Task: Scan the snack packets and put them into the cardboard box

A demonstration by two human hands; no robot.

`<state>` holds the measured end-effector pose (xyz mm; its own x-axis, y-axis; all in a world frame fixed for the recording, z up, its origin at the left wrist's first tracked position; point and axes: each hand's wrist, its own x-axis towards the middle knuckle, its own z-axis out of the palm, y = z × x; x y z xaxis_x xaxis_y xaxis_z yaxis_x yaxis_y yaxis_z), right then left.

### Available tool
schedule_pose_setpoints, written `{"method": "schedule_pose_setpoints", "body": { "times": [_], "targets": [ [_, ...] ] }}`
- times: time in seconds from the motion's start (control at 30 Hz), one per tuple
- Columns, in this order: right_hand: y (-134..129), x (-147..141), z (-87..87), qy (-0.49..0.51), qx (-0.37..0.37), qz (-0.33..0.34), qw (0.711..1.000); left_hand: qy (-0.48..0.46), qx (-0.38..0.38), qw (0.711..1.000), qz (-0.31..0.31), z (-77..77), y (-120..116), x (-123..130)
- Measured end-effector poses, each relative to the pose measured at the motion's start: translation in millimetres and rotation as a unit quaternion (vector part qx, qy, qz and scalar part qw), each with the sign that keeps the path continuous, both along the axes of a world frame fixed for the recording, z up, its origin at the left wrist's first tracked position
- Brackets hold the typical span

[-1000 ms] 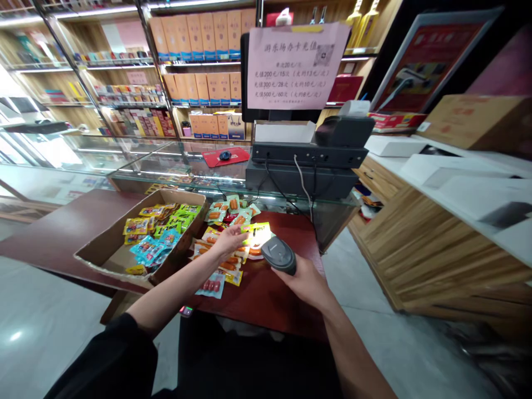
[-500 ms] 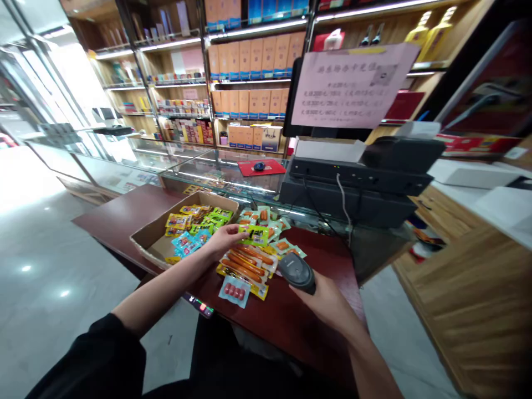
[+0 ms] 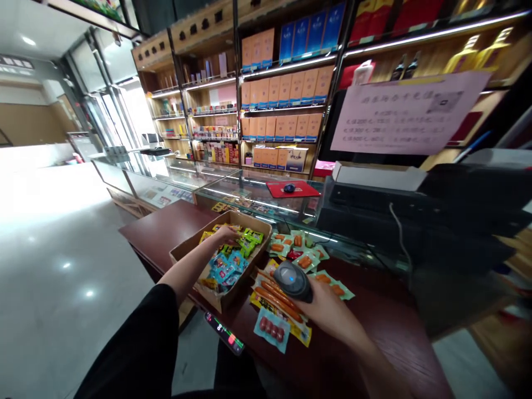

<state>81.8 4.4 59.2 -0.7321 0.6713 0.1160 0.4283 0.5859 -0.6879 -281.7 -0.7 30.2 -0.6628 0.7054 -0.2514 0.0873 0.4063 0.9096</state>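
Observation:
My left hand (image 3: 227, 234) reaches into a cardboard box (image 3: 183, 252), over its yellow and green packets (image 3: 250, 238); its fingertips are blurred, and what they hold, if anything, cannot be made out. Blue packets (image 3: 228, 266) lie nearer the front of the box. My right hand (image 3: 324, 302) grips a dark handheld scanner (image 3: 293, 280) with a small blue light on top. Below the scanner, long sausage packs (image 3: 276, 299) lie on the dark red table (image 3: 374, 316), with a pack of round red pieces (image 3: 271, 331) in front. Pale green packets (image 3: 306, 260) lie behind the scanner.
A phone (image 3: 224, 332) sits at the table's front edge. Beyond the table is a glass counter (image 3: 249, 191) with a red mat (image 3: 293, 189) and a mouse. Dark equipment (image 3: 415, 221) and a pink paper sign (image 3: 409, 113) stand at the right. Shelves of boxes line the back.
My left hand has moved left from the sausage packs into the box, and the green packet it held is no longer seen in it. The scanner is now over the sausage packs. The view has shifted.

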Motion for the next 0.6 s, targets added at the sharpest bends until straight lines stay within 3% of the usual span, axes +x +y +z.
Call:
{"method": "schedule_pose_setpoints", "body": {
  "times": [0.17, 0.27, 0.4, 0.6],
  "targets": [
    [2, -2, 0.0, -0.007, -0.005, 0.007, 1.0, 0.114, 0.0, 0.994, -0.001, 5.9, -5, -13],
    [4, 4, 1.0, 0.001, 0.008, 0.004, 1.0, 0.221, 0.008, 0.974, -0.05, 11.3, -6, -2],
    [11, 27, -1.3, 0.006, 0.015, -0.019, 1.0, 0.275, 0.057, 0.95, -0.136, 18.1, 2, 45],
    [38, 78, -7.2, 0.049, 0.003, -0.091, 0.995, 0.267, 0.123, 0.921, -0.258, 18.0, 24, 150]
  ]
}}
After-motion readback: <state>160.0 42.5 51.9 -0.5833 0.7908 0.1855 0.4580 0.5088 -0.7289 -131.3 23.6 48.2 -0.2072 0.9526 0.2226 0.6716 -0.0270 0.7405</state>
